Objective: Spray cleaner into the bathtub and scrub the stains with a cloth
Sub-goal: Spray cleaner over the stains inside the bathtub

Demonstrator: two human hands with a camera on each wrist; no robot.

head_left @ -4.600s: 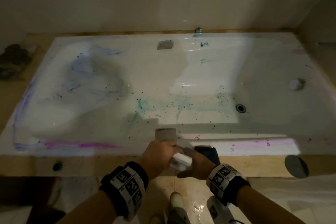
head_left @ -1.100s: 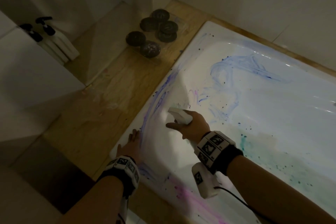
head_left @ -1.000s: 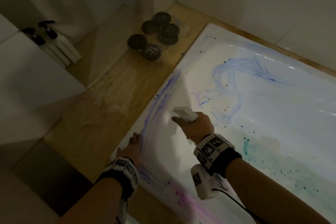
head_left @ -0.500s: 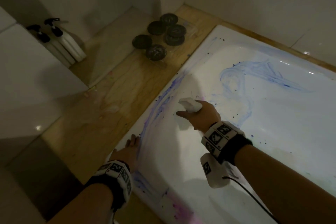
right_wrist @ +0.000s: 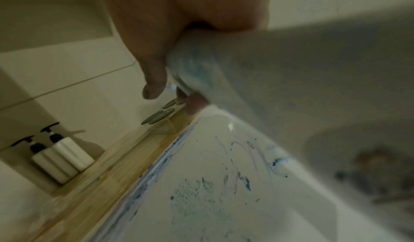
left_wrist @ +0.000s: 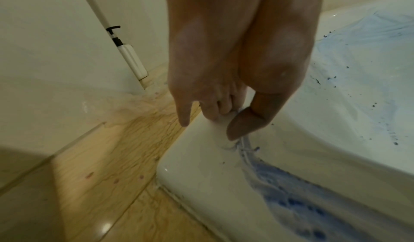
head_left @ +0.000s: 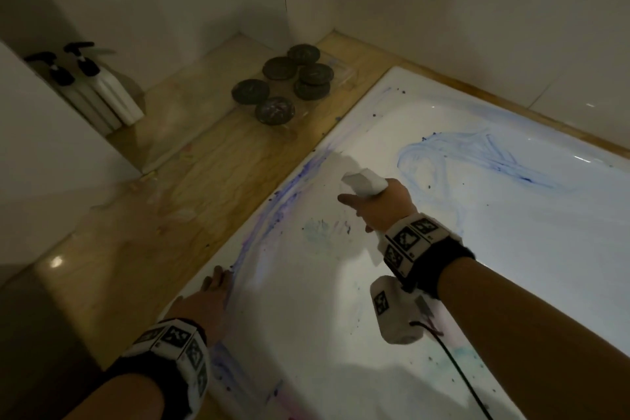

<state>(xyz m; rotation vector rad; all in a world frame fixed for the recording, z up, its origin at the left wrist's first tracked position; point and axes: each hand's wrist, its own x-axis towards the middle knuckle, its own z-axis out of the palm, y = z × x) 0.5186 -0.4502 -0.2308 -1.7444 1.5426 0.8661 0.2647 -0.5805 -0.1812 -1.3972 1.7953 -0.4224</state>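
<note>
My right hand (head_left: 378, 206) had its fingers clamped on the spray bottle (head_left: 364, 182) above the stained bathtub (head_left: 341, 283); my left hand (head_left: 204, 300) rested, fingers relaxed, on its rim.

Home bathroom, bathtub (head_left: 443, 133), pump bottles (head_left: 112, 95)

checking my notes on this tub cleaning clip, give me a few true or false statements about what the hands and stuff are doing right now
1. The right hand grips a white spray bottle. True.
2. The left hand holds a cloth. False: it rests on the bathtub rim, holding nothing.
3. Blue stains run along the rim. True.
4. The two pump bottles stand inside the tub. False: they stand on the wooden ledge by the wall.
5. Dark round discs lie on the ledge. True.
</note>
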